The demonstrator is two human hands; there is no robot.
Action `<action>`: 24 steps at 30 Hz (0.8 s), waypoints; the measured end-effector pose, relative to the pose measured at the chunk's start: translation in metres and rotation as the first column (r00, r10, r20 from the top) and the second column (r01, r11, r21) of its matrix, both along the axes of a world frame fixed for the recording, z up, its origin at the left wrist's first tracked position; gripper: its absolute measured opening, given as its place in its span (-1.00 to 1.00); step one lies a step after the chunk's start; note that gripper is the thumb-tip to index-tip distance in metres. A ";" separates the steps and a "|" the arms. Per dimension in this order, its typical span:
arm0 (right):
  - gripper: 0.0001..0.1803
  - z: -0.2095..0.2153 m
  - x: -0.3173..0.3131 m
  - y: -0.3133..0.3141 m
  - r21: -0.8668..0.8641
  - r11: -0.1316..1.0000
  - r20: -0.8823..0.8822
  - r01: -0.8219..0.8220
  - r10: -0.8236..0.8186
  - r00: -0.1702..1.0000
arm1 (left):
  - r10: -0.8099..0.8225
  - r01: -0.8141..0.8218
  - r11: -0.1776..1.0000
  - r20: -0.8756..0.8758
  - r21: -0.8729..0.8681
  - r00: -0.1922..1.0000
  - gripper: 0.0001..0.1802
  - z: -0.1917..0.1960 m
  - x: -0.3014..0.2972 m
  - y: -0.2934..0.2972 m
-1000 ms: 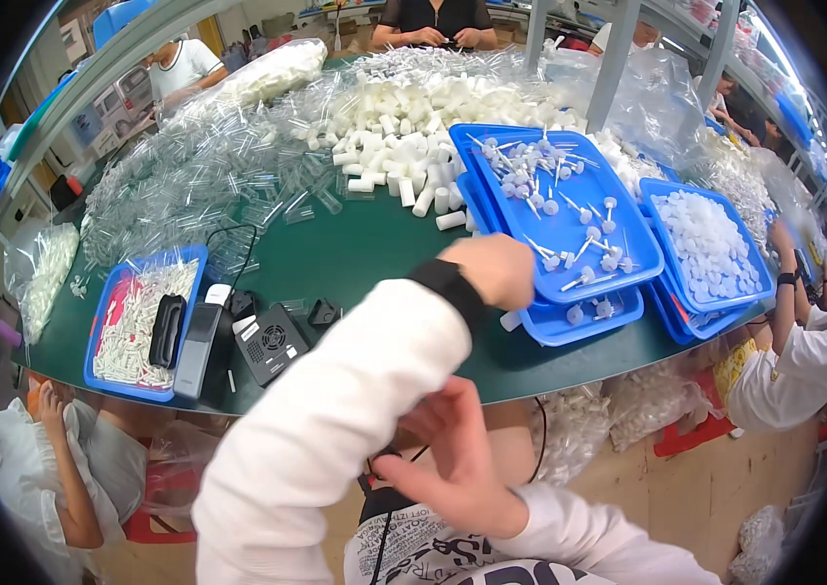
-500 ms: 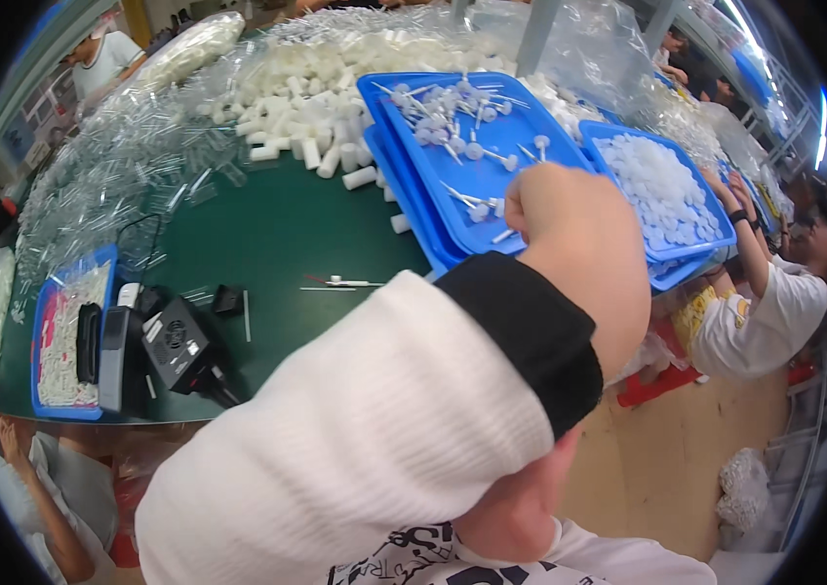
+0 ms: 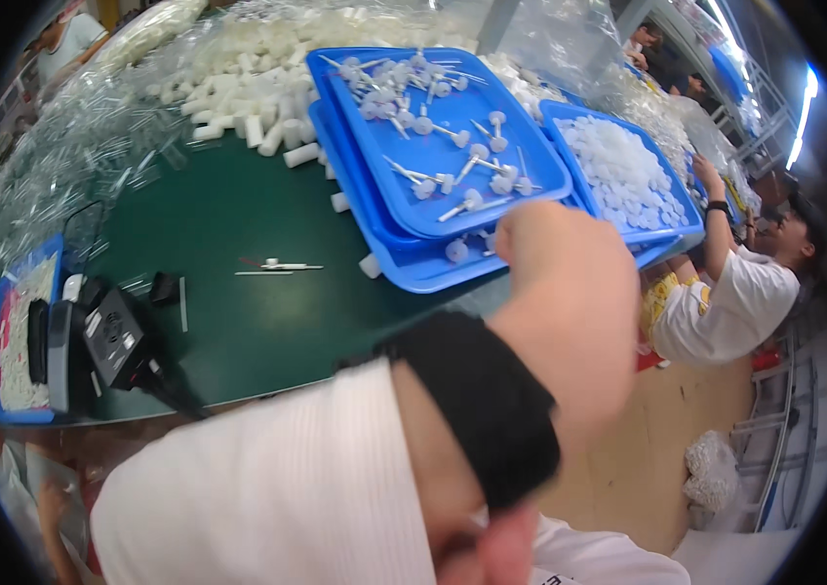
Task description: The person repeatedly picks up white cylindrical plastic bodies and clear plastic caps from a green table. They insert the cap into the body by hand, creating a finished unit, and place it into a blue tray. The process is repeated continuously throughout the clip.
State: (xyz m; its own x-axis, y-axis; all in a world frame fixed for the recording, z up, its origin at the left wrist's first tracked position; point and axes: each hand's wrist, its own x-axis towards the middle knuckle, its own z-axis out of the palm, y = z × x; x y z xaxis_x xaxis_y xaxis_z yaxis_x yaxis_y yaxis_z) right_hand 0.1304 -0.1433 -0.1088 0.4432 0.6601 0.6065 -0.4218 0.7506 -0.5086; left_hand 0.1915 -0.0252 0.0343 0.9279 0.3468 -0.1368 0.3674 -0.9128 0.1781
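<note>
My left hand [image 3: 570,268] is closed, its back toward me, at the near right corner of the stacked blue trays. Its fingertips are hidden, so what it holds, if anything, does not show. Beside its knuckles runs the rim of the upper blue tray [image 3: 492,78], which carries several white stemmed pieces with round heads [image 3: 423,185]. Under it sits a lower blue tray [image 3: 413,278], with a few round white heads [image 3: 457,251] in its gap. At the lower edge, a blurred patch of skin below my wrist may be my right hand [image 3: 499,556]; its fingers cannot be made out.
A blue tray of white discs [image 3: 628,175] adjoins on the right. White tubes [image 3: 257,107] and clear tubes [image 3: 72,166] are heaped behind. A thin white rod assembly [image 3: 287,265] lies on the green table [image 3: 267,331]. Left are a black device [image 3: 113,336] and another tray [image 3: 25,414]. A co-worker [image 3: 740,283] sits right.
My left hand has drawn back from over the upper tray to its near corner, uncovering more stemmed pieces. The view has shifted, so the table appears farther left.
</note>
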 end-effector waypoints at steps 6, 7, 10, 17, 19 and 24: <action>-0.13 -0.006 0.007 0.001 0.027 0.997 0.033 -0.069 0.068 0.997 | -0.146 0.140 0.985 0.059 0.101 0.987 -0.82 -0.014 -0.007 -0.022; -0.13 -0.007 0.007 0.001 0.027 0.997 0.033 -0.076 0.075 0.997 | -0.152 0.144 0.983 0.062 0.109 0.986 -0.82 -0.019 -0.007 -0.022; -0.15 -0.007 0.009 -0.002 0.015 0.996 0.037 -0.093 0.093 0.995 | -0.180 0.168 0.977 0.091 0.129 0.979 -0.81 -0.030 -0.005 -0.023; -0.18 -0.010 0.009 -0.007 -0.012 0.990 0.042 -0.142 0.143 0.989 | -0.235 0.214 0.964 0.131 0.158 0.963 -0.78 -0.045 -0.010 -0.024; -0.19 -0.008 0.013 -0.005 -0.019 0.986 0.040 -0.163 0.164 0.986 | -0.247 0.223 0.961 0.143 0.164 0.958 -0.77 -0.048 -0.010 -0.023; -0.21 0.001 0.031 0.011 -0.035 0.966 0.025 -0.257 0.258 0.966 | -0.269 0.240 0.954 0.161 0.181 0.949 -0.73 -0.054 -0.016 -0.016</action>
State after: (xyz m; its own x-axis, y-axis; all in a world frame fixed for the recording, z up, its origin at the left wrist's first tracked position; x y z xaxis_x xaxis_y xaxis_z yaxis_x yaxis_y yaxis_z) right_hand 0.1618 -0.1320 -0.1079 0.2383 0.7686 0.5937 -0.5832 0.6020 -0.5454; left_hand 0.1759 -0.0414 -0.0202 0.9919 0.0989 0.0796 0.0938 -0.9934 0.0663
